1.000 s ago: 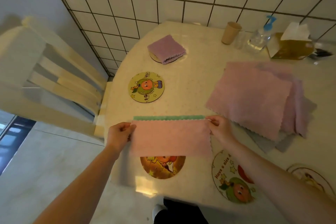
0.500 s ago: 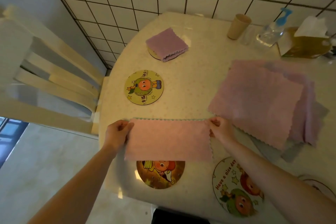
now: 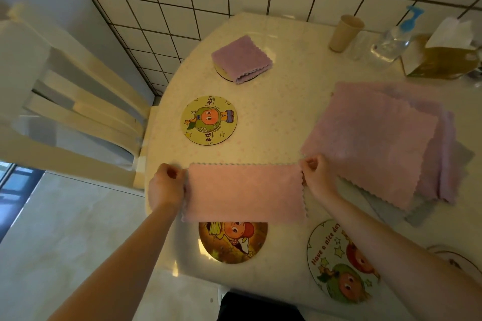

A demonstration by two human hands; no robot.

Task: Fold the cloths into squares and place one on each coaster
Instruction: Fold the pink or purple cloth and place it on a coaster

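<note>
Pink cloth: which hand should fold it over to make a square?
Probably the left hand. Both hands pinch the pink cloth's top corners, but the right hand sits beside the cloth pile.

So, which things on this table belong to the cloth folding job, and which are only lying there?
Job:
- pink cloth, held by left hand and right hand
- cloth pile
- bare coasters
- purple cloth, folded, on a coaster

Lying about:
- cup
- spray bottle
- tissue box
- chair
</note>
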